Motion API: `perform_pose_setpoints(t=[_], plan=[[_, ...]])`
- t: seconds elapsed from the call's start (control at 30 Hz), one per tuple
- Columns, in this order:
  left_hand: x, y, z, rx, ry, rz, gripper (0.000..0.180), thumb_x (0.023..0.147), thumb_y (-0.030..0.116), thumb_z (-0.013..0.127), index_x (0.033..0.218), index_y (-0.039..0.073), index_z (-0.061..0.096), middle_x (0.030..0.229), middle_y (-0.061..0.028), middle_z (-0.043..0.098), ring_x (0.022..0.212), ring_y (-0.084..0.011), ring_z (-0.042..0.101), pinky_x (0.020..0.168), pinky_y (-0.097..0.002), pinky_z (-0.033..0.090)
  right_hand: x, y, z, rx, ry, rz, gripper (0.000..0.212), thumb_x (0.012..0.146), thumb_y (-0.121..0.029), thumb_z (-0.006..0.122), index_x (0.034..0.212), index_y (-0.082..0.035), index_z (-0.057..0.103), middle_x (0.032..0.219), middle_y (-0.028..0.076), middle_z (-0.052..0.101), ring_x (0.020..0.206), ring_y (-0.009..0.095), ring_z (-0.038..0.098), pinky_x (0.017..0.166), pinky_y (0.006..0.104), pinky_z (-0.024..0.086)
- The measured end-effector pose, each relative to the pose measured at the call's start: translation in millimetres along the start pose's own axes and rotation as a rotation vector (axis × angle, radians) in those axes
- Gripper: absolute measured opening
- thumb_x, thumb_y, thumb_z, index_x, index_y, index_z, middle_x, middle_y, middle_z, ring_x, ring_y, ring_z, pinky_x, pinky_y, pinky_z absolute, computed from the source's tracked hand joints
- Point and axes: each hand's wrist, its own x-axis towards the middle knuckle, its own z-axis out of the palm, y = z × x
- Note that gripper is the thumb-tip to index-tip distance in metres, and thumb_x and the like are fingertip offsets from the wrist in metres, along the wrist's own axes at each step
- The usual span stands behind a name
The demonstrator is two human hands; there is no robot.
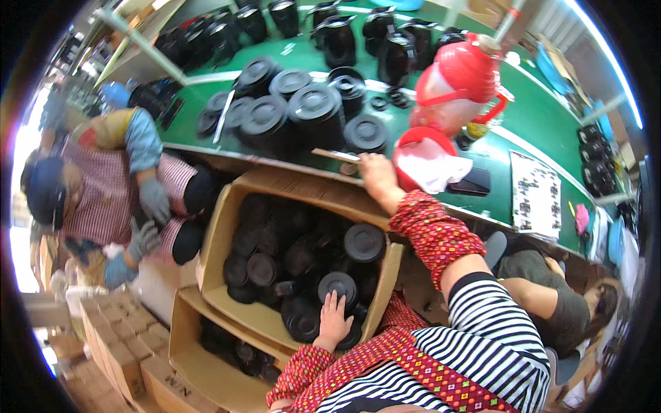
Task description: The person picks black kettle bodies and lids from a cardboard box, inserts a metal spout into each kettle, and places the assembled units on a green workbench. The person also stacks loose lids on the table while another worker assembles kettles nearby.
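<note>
My left hand point(333, 322) reaches into a cardboard box point(215, 237). Its fingers are spread and rest on the edge of a round black lid-like part point(337, 286). Many black round parts, one a ridged disc point(364, 242), are heaped around it. At the green table's near edge, my right hand point(378, 175) is closed at the end of a thin, flat, light strip point(335, 155); its fingertips are partly hidden. Beside that hand are a black round canister point(365, 133) and a red tub point(405, 180) with white cloth or paper inside.
Black canisters point(264, 117) and pitchers point(396, 58) crowd the green table point(447, 201). A red jug point(447, 93), a dark phone point(471, 181) and a printed sheet point(536, 195) are there too. A gloved co-worker point(103, 186) sits left, another person point(551, 286) right. A second box point(180, 337) adjoins.
</note>
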Motion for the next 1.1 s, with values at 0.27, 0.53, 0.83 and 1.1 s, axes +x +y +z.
perform_pose_setpoints(t=[0.27,0.53,0.83,1.1], plan=[[-15,21,19,-0.070,-0.083,0.052,0.076,0.080,0.025,0.083,0.143,-0.003,0.053,0.162,-0.0302,0.029,0.149,-0.0483,0.029,0.120,-0.0561,0.031,-9,-20,13,-0.304,0.313,-0.042,0.040,0.082,-0.018,0.069,0.118,-0.004,0.064,0.108,0.018,0.063,0.107,0.035,0.061,0.091,0.0475,0.050],[-16,-29,41,-0.065,-0.165,0.225,0.071,0.080,0.025,0.082,0.139,-0.005,0.058,0.157,-0.0298,0.037,0.139,-0.0474,0.040,0.115,-0.0512,0.039,-153,-119,-267,1.310,0.122,-0.353,0.048,0.098,-0.038,0.069,0.131,-0.004,0.062,0.109,0.012,0.055,0.099,0.027,0.058,0.091,0.0374,0.050],[-25,-84,33,0.036,-0.087,0.418,0.057,0.095,0.029,0.069,0.141,-0.001,0.054,0.143,-0.0325,0.048,0.126,-0.0482,0.046,0.109,-0.0491,0.039,-287,-182,-446,1.523,0.568,-1.356,0.083,0.094,-0.079,0.047,0.123,-0.006,0.071,0.104,0.012,0.056,0.081,0.022,0.054,0.076,0.0363,0.043],[-174,455,-260,-1.666,-2.570,1.729,0.044,0.114,0.021,0.037,0.155,0.035,0.046,0.121,0.0123,0.057,0.066,-0.0106,0.040,0.059,-0.0246,0.041,-364,-216,-498,1.281,0.450,-1.344,0.056,0.101,-0.067,0.046,0.121,-0.021,0.070,0.108,0.015,0.057,0.080,0.025,0.055,0.075,0.0428,0.044]])
